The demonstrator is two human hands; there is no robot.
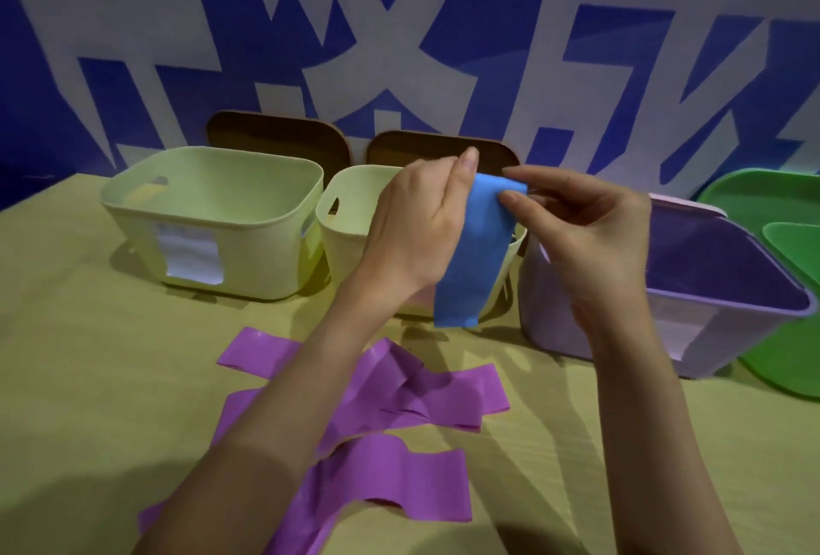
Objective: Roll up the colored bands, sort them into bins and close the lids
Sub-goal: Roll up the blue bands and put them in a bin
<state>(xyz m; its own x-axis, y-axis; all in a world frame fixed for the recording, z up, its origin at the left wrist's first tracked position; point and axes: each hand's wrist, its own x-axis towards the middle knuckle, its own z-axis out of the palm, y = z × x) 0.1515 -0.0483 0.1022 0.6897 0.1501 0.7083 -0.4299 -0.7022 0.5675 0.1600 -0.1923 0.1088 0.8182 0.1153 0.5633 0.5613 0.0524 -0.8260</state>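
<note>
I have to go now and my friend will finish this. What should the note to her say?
Left hand and right hand: both pinch the top edge of the blue band, held up in front of the middle bin; it hangs flat, not yet rolled.
Purple bands: loose and unrolled in a pile on the table.
Bins: green bin at left, middle bin, purple bin at right, all open. Two brown lids lean on the wall behind.
Done: no rolled band is visible in any bin.
Left: roll the blue band, roll the purple ones, sort them, close the lids.
</note>
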